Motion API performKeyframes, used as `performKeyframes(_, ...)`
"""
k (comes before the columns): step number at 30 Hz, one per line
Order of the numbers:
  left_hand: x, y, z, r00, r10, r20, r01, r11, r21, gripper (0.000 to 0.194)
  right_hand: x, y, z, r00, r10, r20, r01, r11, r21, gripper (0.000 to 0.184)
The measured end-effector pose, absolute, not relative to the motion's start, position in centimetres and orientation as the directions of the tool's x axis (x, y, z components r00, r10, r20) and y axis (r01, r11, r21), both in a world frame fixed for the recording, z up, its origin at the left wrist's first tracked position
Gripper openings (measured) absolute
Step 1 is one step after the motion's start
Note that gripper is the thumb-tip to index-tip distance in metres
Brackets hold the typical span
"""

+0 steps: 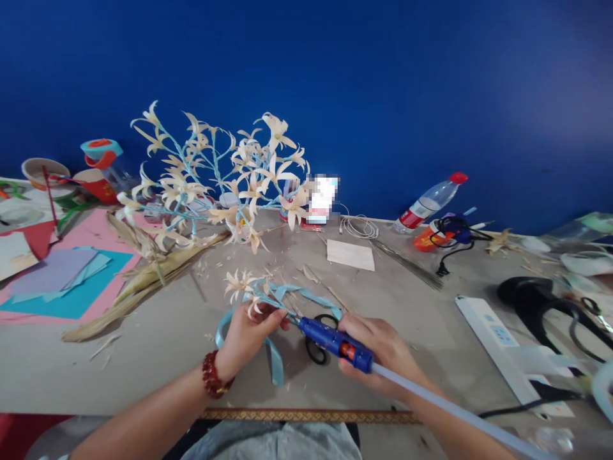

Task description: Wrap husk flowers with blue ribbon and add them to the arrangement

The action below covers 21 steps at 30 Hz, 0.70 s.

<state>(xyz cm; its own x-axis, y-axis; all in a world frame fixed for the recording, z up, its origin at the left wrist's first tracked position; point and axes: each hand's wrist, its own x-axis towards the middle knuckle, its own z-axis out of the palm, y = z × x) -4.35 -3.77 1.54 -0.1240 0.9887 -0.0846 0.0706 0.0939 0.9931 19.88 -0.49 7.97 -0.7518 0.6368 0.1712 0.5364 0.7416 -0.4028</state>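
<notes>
the small sprig of cream flowers is above the near middle of the tabletop, its stem pinched between the fingers of the left hand. the right hand has its fingers wrapped around a blue glue gun, the nozzle right by the stem, a long glue stick poking out of its back. light blue ribbon curls around the left hand, and black-handled scissors lie under the gun. farther out, dry husks and coloured paper lie left, a bigger flower spray stands behind, and a white power strip lies right
</notes>
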Motion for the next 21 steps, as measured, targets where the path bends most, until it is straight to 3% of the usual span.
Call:
performKeyframes(14,-4.18,-3.76,1.67,-0.138,0.985,-0.106,0.031,0.111,0.993,0.023,20.05,-0.34,7.83,-0.756,0.628,0.182,0.541,0.757,-0.367,0.044)
performKeyframes(21,-4.14,-3.73,1.71,-0.139,0.985,-0.102,0.003,0.103,0.995,0.021,20.39,-0.52,7.67,-0.745,0.643,0.177,0.562,0.748,-0.353,0.039)
